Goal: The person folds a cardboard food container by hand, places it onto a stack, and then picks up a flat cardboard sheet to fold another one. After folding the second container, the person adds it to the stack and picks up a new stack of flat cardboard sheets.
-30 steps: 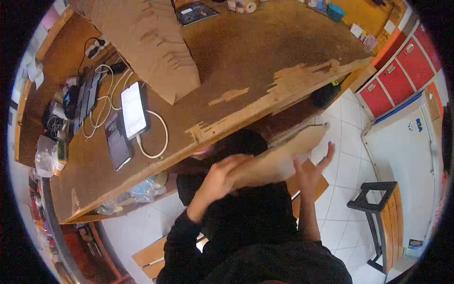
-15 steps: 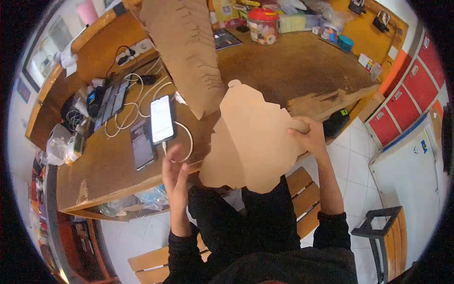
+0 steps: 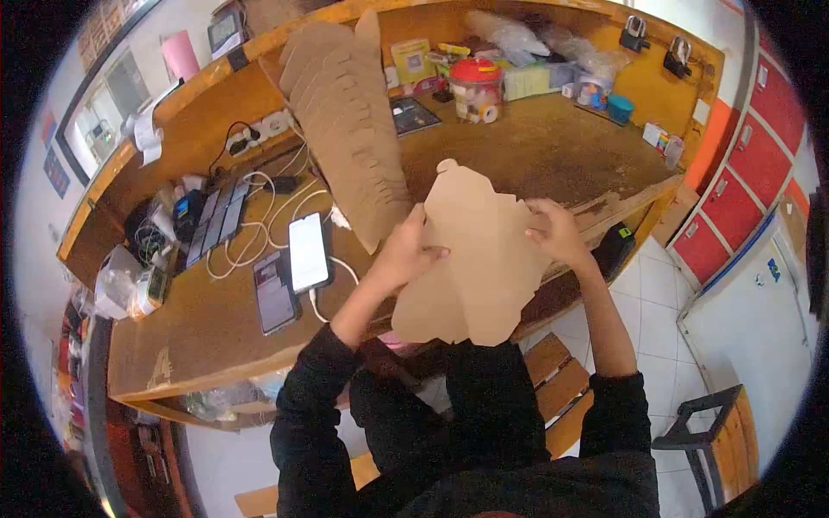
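Note:
A flat, die-cut cardboard box blank point(image 3: 471, 259) with a crease down its middle is held above my lap, at the desk's front edge. My left hand point(image 3: 406, 250) grips its left edge, thumb over the face and fingers behind. On the opposite side, my right hand point(image 3: 557, 233) pinches the upper right edge between thumb and fingers. Just beyond my left hand stands a tall stack of similar cardboard blanks point(image 3: 345, 129), overlapping one another on the desk.
A lit white phone point(image 3: 309, 252) on a cable lies beside a darker phone point(image 3: 275, 293) on the wooden desk point(image 3: 190, 328). Farther back stands a red-lidded tub point(image 3: 476, 91). Red lockers point(image 3: 734, 198) line the right, with a chair point(image 3: 712, 440) below them.
My left hand has moved from open air near the phones to the blank's left edge and closed on it. My right hand keeps hold of its side. The camera view has shifted.

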